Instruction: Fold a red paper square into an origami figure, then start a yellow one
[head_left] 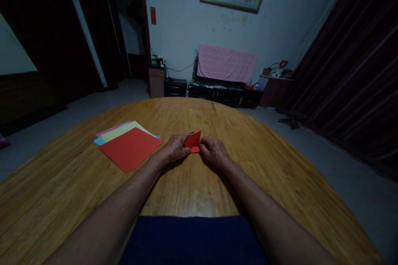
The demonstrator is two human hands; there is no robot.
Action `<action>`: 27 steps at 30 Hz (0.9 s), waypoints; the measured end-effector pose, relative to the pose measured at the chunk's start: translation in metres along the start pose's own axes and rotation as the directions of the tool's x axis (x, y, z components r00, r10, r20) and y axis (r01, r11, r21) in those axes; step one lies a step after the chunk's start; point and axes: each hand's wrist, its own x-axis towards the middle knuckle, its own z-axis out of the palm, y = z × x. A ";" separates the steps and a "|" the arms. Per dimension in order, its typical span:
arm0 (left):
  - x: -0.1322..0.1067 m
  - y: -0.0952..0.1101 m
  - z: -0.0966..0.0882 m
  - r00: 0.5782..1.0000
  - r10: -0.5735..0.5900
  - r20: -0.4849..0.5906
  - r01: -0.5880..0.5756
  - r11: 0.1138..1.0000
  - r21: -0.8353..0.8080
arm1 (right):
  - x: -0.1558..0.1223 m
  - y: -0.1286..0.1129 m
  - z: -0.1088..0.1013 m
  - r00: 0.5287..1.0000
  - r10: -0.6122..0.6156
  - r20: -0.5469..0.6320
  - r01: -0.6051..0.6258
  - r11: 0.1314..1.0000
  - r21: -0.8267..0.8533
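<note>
A small folded piece of red paper (193,141) lies on the round wooden table (202,186) in front of me. My left hand (174,148) pinches its left side, fingers curled around a raised flap. My right hand (215,152) presses the paper's right edge with closed fingers. Both hands rest on the tabletop, almost touching each other.
A stack of coloured sheets (128,145), red on top with yellow, pink and blue beneath, lies on the table left of my hands. Beyond the table stand a low dark cabinet with a pink cloth (226,63) and a dark curtain (357,70) on the right.
</note>
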 end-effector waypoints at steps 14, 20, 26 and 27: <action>0.001 -0.007 0.003 1.000 0.013 -0.009 -0.013 1.000 0.012 | 0.000 -0.001 0.007 0.996 0.090 0.025 -0.084 0.983 -0.162; 0.000 0.000 0.000 1.000 0.009 -0.013 -0.009 1.000 0.006 | 0.001 -0.001 0.009 0.992 0.127 0.023 -0.122 0.980 -0.159; -0.001 0.002 0.000 1.000 0.000 -0.013 0.000 1.000 0.011 | 0.002 -0.004 0.009 0.986 0.169 0.001 -0.167 0.977 -0.133; -0.001 0.002 0.000 1.000 0.000 -0.013 0.000 1.000 0.011 | 0.002 -0.004 0.009 0.986 0.169 0.002 -0.167 0.978 -0.129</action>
